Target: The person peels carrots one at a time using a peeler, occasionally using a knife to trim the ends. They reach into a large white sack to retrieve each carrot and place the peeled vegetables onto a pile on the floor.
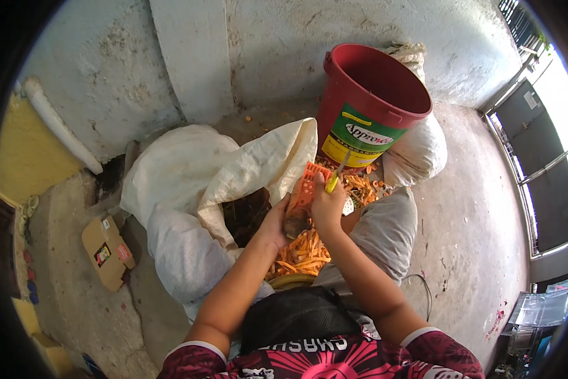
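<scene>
My left hand (275, 225) is closed around a dark brownish root vegetable (296, 222) in front of my lap. Close beside it, my right hand (327, 203) grips a yellow-handled knife (332, 182) with its thin blade pointing up and away. An orange plastic piece full of holes (310, 179) rises between the two hands; which hand bears it I cannot tell. Below them, orange vegetable shreds (301, 255) lie heaped in a yellowish basin (291, 282) between my legs. At my left, a white woven sack (227, 165) gapes open with dark contents inside.
A red bucket (375, 82) with a green and yellow label stands ahead, a full pale sack (423, 155) behind it. More orange scraps (363, 189) lie by its base. A flattened cardboard box (107, 251) is on the concrete floor at left, and a wall (271, 50) rises in front.
</scene>
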{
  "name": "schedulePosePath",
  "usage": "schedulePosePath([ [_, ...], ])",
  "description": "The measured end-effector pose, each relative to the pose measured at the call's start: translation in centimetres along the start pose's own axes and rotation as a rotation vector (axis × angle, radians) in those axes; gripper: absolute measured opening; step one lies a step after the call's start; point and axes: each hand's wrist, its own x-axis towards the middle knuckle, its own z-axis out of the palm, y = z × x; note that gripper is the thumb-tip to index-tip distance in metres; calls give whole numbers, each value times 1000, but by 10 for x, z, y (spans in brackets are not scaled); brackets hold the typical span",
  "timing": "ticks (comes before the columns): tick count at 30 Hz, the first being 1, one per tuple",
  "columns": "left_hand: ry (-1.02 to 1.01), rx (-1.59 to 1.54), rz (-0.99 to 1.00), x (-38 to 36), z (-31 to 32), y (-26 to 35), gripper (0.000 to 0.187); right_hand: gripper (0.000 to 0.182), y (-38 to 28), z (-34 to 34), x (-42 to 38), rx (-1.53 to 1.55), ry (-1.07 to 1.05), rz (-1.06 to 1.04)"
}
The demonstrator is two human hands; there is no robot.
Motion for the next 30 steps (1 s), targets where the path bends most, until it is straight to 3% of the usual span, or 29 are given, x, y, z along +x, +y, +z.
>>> schedulePosePath([
  [7,4,-117,-10,-5,10,2,27,21,-6,6,-12,-152,5,-100],
  [13,25,117,34,-6,10,0,28,21,-2,4,-9,-369,16,-97],
  [16,-276,201,-98,12,-24,8,33,21,6,5,3,-432,73,-144],
  [19,58,368,-77,-9,8,-12,37,21,26,-15,50,-415,220,-38],
  [21,26,528,-65,-25,24,-10,38,21,37,-27,77,-597,303,-89],
  [23,-37,626,-45,-27,28,-9,37,21,54,-45,102,-602,371,-4],
  [26,-9,454,-70,-27,28,-7,39,20,73,-69,120,-531,466,2],
  [28,114,361,4,-24,30,-6,41,20,70,-67,117,-402,438,-63],
  [30,94,301,2,-14,24,3,39,19,58,-62,108,-259,369,-83],
])
